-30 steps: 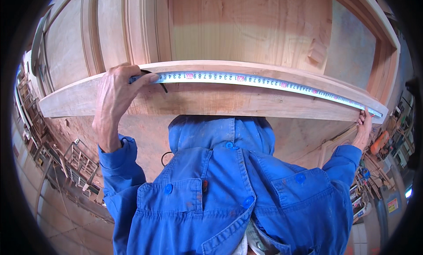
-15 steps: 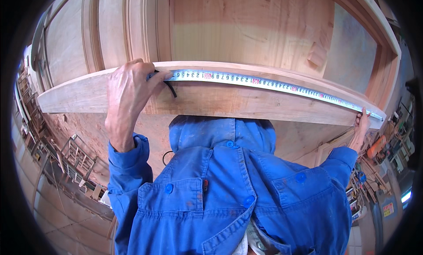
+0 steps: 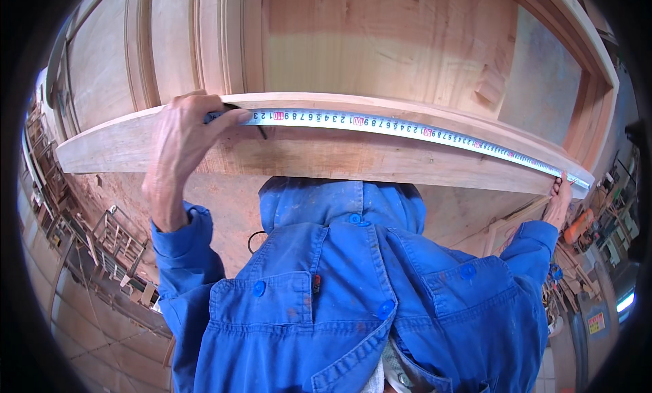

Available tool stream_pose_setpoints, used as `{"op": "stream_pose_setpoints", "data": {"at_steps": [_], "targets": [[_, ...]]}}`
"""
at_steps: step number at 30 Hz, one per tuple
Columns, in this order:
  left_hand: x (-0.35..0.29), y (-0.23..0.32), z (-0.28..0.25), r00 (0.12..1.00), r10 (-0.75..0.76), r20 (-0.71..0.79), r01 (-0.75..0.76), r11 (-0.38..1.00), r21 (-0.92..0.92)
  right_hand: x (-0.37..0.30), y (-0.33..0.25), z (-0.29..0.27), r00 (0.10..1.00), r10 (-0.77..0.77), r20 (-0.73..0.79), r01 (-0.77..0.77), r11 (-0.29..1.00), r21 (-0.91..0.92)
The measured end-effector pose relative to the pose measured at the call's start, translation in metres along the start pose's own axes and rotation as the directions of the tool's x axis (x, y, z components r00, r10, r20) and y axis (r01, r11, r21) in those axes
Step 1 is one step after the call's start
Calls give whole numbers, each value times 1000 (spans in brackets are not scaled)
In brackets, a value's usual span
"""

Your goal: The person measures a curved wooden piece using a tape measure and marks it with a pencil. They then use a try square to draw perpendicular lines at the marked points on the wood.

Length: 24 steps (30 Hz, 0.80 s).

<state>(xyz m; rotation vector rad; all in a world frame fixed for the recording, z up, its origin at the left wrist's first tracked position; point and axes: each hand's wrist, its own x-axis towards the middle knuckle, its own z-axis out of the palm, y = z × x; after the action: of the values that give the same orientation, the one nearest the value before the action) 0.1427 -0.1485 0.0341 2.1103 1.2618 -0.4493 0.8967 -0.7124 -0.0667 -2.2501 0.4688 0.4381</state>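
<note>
A metal tape measure [image 3: 367,121] is stretched along the near face of a long wooden board [image 3: 319,152], its long axis run from left to right and nearly in line with that board. By the wide lens the silvery blade is bent into a shallow arc, its right portion sloped downward, and its free end is pointed to the right, close to the board's right end. At the other end, the case is gripped in the left hand [image 3: 180,138], by which most of it is hidden; the fingers are curled in at the board's upper edge, and the thumb is laid on the blade where it emerges. A black strap [image 3: 263,129] is left dangling below the thumb, across the board's face. Near the free end, the blade is touched by the fingertips of the right hand [image 3: 558,196], which is drawn nearly closed at the board's lower edge; whether the blade is pinched there cannot be told. Beyond the board, a wooden panel [image 3: 380,46] is seen, flanked on the left by upright mouldings [image 3: 204,46]. A blue work jacket [image 3: 353,277] is worn, its sleeves cuffed near the wrists
</note>
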Motion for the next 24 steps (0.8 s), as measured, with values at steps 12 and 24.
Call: {"op": "stream_pose_setpoints", "data": {"at_steps": [12, 24], "targets": [[-2, 3, -6, 1000, -14, 5, 14, 999, 46, -36, -9, 19, 996, -50, 69, 56, 994, -96], [-1, 53, 16, 997, -43, -65, 56, 977, 205, -60, -10, 45, 997, -80, -9, 79, 993, -82]]}}
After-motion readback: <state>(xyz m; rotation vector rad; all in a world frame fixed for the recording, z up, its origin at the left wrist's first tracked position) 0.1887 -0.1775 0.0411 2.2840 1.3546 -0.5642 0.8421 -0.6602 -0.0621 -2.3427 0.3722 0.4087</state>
